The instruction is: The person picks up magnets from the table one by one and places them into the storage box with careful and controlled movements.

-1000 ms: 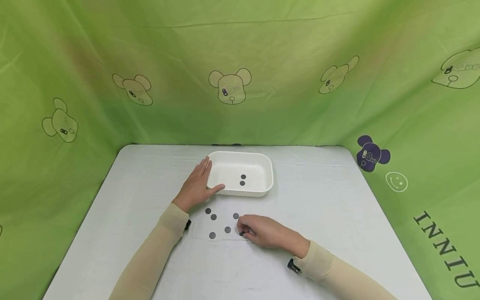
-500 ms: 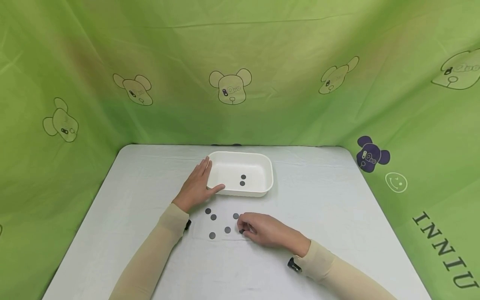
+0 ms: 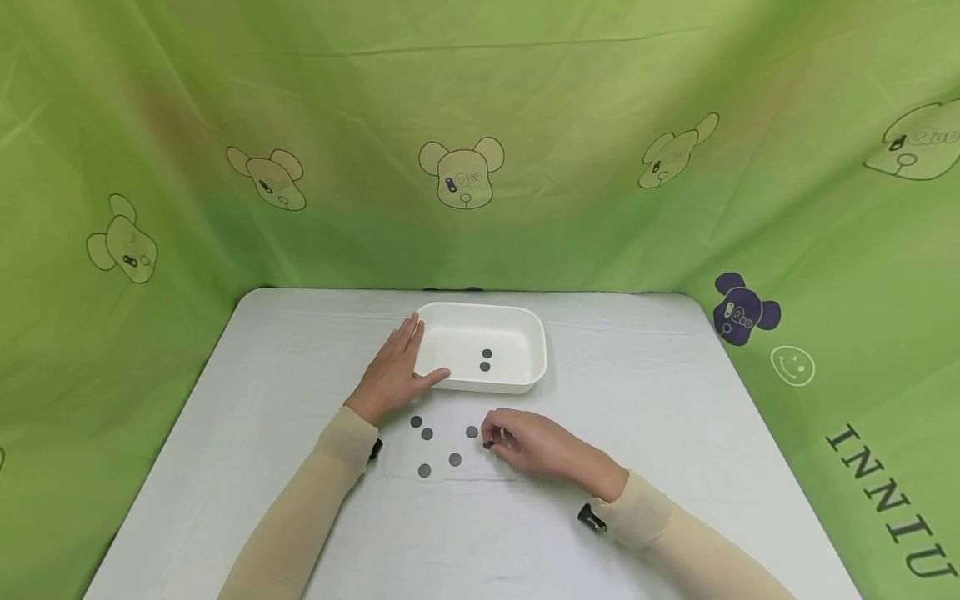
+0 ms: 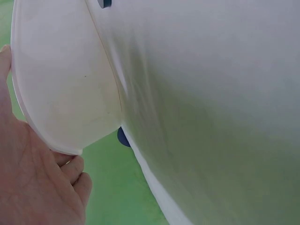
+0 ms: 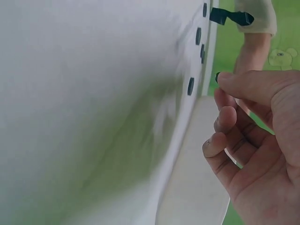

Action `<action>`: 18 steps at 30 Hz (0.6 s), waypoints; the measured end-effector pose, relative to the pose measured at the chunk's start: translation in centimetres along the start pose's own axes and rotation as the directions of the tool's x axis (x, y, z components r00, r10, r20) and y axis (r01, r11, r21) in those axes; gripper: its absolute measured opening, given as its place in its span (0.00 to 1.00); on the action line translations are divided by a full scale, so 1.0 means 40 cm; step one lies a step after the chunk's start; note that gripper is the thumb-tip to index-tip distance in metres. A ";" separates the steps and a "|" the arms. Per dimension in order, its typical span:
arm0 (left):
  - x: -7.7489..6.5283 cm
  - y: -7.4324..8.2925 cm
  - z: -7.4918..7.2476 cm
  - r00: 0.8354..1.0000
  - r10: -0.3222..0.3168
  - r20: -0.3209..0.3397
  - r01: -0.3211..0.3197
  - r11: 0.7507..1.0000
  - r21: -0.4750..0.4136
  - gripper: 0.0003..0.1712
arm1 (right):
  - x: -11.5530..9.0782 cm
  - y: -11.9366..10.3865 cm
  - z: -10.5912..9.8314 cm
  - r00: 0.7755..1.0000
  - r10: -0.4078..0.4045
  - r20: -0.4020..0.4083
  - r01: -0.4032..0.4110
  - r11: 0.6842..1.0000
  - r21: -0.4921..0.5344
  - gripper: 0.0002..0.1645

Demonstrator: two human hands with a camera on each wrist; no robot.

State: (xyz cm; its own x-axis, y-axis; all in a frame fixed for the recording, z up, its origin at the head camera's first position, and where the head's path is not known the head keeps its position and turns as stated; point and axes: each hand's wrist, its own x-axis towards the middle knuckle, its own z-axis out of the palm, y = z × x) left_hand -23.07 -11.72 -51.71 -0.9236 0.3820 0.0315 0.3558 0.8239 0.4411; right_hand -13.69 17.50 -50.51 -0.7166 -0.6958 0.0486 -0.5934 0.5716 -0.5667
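"Head view?"
"The left hand (image 3: 386,375), thumb spread wide of its fingers, touches a white, rounded-rectangular tray (image 3: 483,387). Two flat, round, dark-grey discs (image 3: 485,367) lie inside; five matching discs (image 3: 455,459) lie on the white-covered bench (image 3: 622,375). The right hand (image 3: 538,446) pinches another disc (image 3: 488,444)."
"Left wrist?"
"Thumb and fingers meet the tray's rim."
"Right wrist?"
"Thumb-tip on that pinched disc; other fingers curl."

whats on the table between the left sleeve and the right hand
Five dark discs lie on the white table between the left sleeve and the right hand; the head view shows this.
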 end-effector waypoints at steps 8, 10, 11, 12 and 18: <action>0.001 0.000 0.001 1.000 0.003 -0.005 -0.003 1.000 0.007 0.63 | 0.007 0.014 -0.024 0.999 -0.008 -0.032 0.009 0.999 0.033 0.12; 0.000 0.000 0.000 1.000 0.002 -0.006 -0.002 1.000 0.008 0.63 | 0.010 0.019 -0.029 0.999 -0.007 -0.041 0.008 0.999 0.035 0.12; 0.000 0.001 -0.001 1.000 0.001 -0.004 -0.001 1.000 0.008 0.63 | 0.011 0.023 -0.031 0.999 -0.009 -0.048 0.010 0.999 0.034 0.12; 0.000 0.001 -0.001 1.000 0.001 -0.004 -0.001 1.000 0.009 0.63 | 0.012 0.027 -0.033 0.999 -0.011 -0.053 0.013 0.999 0.031 0.12; 0.000 0.003 -0.003 1.000 -0.002 0.002 0.002 1.000 0.002 0.63 | 0.021 0.036 -0.054 0.995 -0.006 -0.098 0.008 1.000 0.021 0.11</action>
State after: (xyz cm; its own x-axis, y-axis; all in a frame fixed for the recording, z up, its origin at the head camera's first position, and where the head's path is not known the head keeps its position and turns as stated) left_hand -23.04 -11.67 -51.54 -0.9239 0.3817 0.0287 0.3547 0.8255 0.4391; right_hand -15.97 18.68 -49.52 -0.7454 -0.6532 0.1328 -0.5915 0.5565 -0.5835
